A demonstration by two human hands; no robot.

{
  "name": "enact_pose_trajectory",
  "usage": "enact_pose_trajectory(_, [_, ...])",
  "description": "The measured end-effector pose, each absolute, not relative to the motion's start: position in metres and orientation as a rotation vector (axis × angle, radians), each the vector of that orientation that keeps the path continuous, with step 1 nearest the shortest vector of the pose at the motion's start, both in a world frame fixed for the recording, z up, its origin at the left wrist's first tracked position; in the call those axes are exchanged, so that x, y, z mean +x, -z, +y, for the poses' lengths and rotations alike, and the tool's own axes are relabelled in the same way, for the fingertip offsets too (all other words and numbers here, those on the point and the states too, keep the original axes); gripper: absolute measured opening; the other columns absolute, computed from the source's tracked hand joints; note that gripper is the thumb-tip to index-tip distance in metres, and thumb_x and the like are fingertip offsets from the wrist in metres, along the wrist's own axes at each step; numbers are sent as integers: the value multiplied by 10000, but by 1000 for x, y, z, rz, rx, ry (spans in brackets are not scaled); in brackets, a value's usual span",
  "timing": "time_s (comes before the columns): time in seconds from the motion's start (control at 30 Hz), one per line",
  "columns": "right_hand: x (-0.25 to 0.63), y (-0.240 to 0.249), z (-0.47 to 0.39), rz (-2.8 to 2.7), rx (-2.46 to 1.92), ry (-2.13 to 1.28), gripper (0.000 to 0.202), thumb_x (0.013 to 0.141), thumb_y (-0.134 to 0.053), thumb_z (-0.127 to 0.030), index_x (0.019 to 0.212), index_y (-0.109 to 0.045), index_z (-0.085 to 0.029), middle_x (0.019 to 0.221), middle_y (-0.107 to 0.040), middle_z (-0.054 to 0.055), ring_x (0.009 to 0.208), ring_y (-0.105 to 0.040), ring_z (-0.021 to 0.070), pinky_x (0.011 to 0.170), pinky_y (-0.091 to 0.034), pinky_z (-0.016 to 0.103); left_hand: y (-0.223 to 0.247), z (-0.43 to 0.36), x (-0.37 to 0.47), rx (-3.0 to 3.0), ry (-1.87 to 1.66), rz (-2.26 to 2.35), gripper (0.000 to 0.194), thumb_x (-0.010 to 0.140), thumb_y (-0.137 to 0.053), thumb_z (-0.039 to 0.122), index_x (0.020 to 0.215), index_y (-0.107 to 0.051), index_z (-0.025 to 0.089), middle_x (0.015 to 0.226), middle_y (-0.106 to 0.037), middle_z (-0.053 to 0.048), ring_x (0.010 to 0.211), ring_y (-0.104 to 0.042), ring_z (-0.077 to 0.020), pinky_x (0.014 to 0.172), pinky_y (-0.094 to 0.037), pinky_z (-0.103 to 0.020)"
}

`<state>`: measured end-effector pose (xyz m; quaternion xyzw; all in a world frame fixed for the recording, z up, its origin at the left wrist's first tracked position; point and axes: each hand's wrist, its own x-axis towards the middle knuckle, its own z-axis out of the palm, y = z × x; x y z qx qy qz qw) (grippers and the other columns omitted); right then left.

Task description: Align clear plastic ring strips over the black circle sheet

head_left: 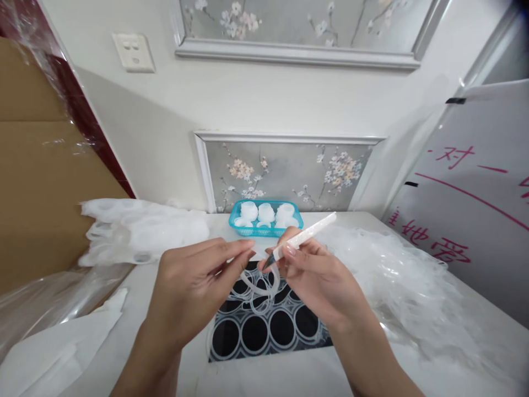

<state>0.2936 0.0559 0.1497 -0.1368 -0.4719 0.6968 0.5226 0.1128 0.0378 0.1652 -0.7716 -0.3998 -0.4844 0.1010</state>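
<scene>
My right hand (308, 264) grips a white-handled tool (312, 230), its dark, pointed tip aimed down and left between my hands. My left hand (202, 270) is pinched, thumb and fingertips close together, just left of that tip; what it holds is too small to make out. Thin translucent rings and strips (262, 295) hang or lie below my fingertips. Under them is a black sheet (254, 333) patterned with pale circles.
Behind my hands, a blue basket (266, 232) holds several white round pieces. Translucent ring-shaped material (144, 229) is piled at the left, with a larger heap (397, 281) at the right. Cardboard (41, 165) stands at the far left, a whiteboard (475, 193) at the right.
</scene>
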Motion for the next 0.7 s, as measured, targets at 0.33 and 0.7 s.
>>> enact_pose_trajectory(0.33, [299, -146, 60, -836, -275, -2017, 72, 802, -662, -279, 752, -634, -236, 717, -680, -12, 847, -637, 153, 797, -469, 308, -169, 39, 108, -2447, 1681, -1615, 123, 738, -693, 339, 705, -738, 229, 429, -486, 47, 391, -335, -62, 351, -249, -194])
enact_pose_trajectory(0.7, [301, -153, 44, -722, -243, -2111, 104, 801, -669, -369, 822, -665, -267, 857, -727, -35, 863, -659, 131, 797, -499, 295, -171, 49, 105, -3017, 2015, -1625, 180, 738, -671, 319, 609, -702, 197, 480, -554, 2, 441, -439, -81, 398, -340, -201])
